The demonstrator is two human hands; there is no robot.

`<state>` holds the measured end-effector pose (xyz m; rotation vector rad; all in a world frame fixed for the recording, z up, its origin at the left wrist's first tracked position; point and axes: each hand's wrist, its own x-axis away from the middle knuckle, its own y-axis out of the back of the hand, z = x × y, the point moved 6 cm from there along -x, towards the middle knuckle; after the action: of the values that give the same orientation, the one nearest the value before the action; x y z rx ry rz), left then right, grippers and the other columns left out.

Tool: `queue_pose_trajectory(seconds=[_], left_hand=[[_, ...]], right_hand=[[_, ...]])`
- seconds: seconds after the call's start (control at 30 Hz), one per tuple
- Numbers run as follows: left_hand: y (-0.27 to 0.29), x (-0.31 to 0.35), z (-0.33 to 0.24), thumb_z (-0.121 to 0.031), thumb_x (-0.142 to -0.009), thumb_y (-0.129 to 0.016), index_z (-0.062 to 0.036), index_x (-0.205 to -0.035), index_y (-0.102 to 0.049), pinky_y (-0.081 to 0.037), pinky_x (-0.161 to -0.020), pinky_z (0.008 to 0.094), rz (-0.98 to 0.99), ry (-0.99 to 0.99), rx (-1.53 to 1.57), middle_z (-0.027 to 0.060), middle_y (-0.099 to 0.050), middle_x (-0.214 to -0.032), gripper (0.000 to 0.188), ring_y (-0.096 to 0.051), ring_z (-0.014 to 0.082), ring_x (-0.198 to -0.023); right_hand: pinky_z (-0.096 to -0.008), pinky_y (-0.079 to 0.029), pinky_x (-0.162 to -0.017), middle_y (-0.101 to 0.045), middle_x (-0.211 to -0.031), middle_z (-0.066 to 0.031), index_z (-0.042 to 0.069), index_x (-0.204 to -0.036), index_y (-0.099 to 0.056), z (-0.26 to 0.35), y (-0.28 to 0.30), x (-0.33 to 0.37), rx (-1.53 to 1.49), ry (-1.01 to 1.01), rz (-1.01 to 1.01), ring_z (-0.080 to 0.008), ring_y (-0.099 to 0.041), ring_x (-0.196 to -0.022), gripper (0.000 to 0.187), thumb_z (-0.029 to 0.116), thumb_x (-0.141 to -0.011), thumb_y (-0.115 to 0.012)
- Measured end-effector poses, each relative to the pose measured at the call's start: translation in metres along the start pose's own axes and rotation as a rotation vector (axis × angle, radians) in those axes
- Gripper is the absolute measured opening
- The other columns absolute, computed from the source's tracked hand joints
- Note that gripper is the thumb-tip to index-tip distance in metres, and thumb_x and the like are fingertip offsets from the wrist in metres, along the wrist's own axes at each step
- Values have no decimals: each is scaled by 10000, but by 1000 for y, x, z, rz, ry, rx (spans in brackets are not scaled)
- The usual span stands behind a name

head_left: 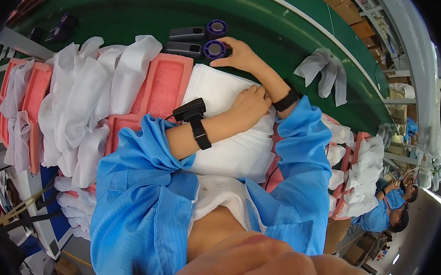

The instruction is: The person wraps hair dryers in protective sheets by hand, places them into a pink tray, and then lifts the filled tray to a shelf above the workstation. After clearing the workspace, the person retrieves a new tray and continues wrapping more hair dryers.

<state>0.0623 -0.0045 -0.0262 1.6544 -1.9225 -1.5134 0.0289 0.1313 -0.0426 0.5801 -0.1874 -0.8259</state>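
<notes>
The right hand [239, 56] reaches onto the green conveyor belt [284, 25], fingers curled around the nearer dark grey handheld device with a purple ring end [199, 49]. A second such device [200, 31] lies just beyond it on the belt. The left hand [249, 106] rests loosely closed, holding nothing, on the stack of white foam sheets [225, 137] just short of the belt's edge, beside a pink foam tray [163, 85].

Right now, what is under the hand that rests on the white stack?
The left hand lies on a stack of white foam bags. A pink foam tray shows beside it. Whatever lies beneath the stack is covered. The right hand touches a purple-ringed part.
</notes>
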Motion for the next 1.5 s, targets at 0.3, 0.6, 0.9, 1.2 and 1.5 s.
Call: queue_pose_trajectory(seconds=[0.3, 0.6, 0.9, 1.2, 1.5], left_hand=[[3, -4, -2, -237, -674, -709, -84, -822, -610, -461, -677, 335, 76, -14, 3, 91, -526, -889, 235, -520, 260, -836], [6, -28, 17, -155, -749, -675, -70, -830, -602, -440, -605, 310, 51, 105, 393, 86, -539, -810, 138, -546, 209, -715], [45, -53, 33, -122, -817, -647, -37, -817, -586, -366, -507, 229, 50, 268, 972, 2, -573, -770, 104, -443, 68, -561], [88, -46, 29, -129, -873, -590, -29, -864, -561, -409, -628, 211, -353, 390, 1345, -5, -583, -790, 104, -517, 67, -691], [84, -47, 9, -17, -849, -553, -32, -877, -601, -446, -667, 279, -305, 127, 942, 26, -602, -870, 57, -569, 146, -804]], right_hand=[[-266, -444, -839, -603, -968, -63, 30, -1007, -582, 58, 63, 38, -37, 126, -224, -144, -570, -909, 474, 79, -565, -746], [-359, -434, -848, -584, -975, -138, -30, -1038, -543, 91, 175, 167, 12, 527, -532, -244, -558, -939, 549, 121, -551, -746], [-343, -426, -769, -575, -931, -144, -50, -1022, -546, 80, 208, 212, -22, 546, -537, -246, -542, -884, 564, 206, -568, -763], [-319, -447, -778, -546, -1001, -127, -27, -1097, -553, 97, 134, 149, 172, 468, -333, -233, -550, -894, 669, 114, -493, -804], [-318, -471, -762, -509, -1035, -124, 47, -1262, -480, 96, 92, 125, 542, 315, -495, -257, -537, -932, 798, 23, -525, -785]])
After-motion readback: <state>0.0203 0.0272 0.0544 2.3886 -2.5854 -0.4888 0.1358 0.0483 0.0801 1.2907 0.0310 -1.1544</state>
